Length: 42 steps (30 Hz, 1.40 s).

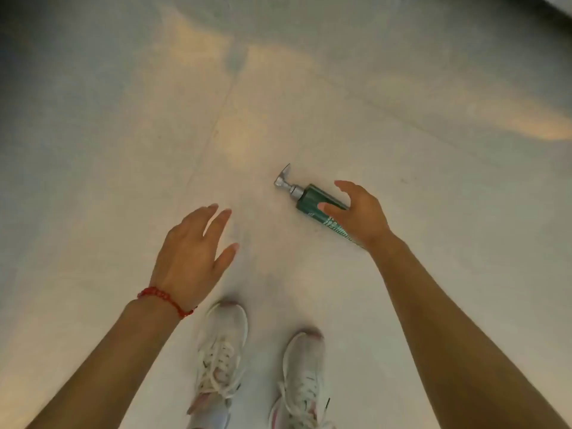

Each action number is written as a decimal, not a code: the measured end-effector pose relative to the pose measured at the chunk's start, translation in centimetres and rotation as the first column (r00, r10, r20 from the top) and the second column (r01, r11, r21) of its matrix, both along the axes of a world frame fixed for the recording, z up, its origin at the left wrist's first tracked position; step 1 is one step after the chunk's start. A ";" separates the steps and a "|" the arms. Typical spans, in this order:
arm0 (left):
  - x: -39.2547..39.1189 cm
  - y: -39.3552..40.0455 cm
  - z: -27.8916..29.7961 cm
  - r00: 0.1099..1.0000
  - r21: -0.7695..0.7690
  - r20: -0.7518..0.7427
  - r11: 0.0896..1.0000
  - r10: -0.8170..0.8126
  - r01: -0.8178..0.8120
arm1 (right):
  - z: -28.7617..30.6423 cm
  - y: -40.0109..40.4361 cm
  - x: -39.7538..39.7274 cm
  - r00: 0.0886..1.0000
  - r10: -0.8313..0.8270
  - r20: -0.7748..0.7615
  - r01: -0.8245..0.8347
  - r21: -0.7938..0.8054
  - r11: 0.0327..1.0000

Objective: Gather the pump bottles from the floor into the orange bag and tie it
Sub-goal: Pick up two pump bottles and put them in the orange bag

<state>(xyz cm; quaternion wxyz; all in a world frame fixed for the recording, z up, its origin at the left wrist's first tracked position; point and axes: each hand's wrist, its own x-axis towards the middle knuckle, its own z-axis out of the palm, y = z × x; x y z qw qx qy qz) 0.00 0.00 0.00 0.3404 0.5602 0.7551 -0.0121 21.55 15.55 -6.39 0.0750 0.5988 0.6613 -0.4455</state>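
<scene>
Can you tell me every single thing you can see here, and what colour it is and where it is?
pump bottle: one, dark green with a silver pump head, lying on its side on the floor, partly behind the right hand
floor: one, pale grey-white tiles with warm light patches, filling the view
orange bag: none in view
shoes: two, white with pink touches and white laces, at the bottom middle, standing on the floor
bracelet: one, red beads, on the left wrist
left hand: one, fingers spread, holding nothing, over the floor left of the bottle
right hand: one, open grip around the bottle's body, not yet closed
</scene>
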 end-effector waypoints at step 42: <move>11.9 8.9 38.3 0.740 0.200 -0.111 0.715 -0.663 0.671 | 41.6 -15.8 14.3 0.017 -0.903 -0.429 0.954 -0.264 0.143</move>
